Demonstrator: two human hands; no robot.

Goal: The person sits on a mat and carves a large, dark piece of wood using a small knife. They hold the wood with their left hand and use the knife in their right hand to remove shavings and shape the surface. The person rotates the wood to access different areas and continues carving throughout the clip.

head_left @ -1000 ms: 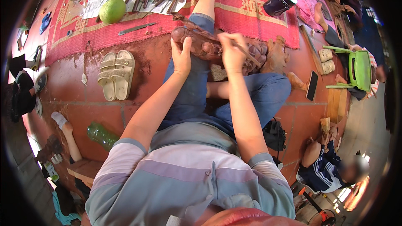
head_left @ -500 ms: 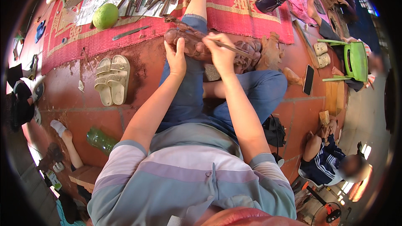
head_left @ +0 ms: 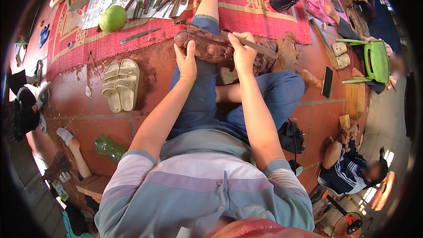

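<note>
At the mat's (head_left: 273, 25) near edge: carving (head_left: 205, 50) across the leg (head_left: 196, 88), seemingly for support; left hand (head_left: 187, 64) clasping its left end, likely to steady; right hand (head_left: 244, 57), apart, clamped round a tool (head_left: 264, 50).

"What colour did we find on the carving (head_left: 205, 51)?"
"Reddish brown, and we saw plain blue on the trousers (head_left: 282, 94)."
"And the mat (head_left: 282, 27)?"
"We saw red there, with straw-coloured bands and angular figures."
"And the shirt (head_left: 189, 189)?"
"We noted broad bands of grey-blue, white and lilac."
"The round fruit (head_left: 112, 19) and the stool (head_left: 377, 64)?"
"Both looked green to us, the sandals (head_left: 128, 86) beige."
</note>
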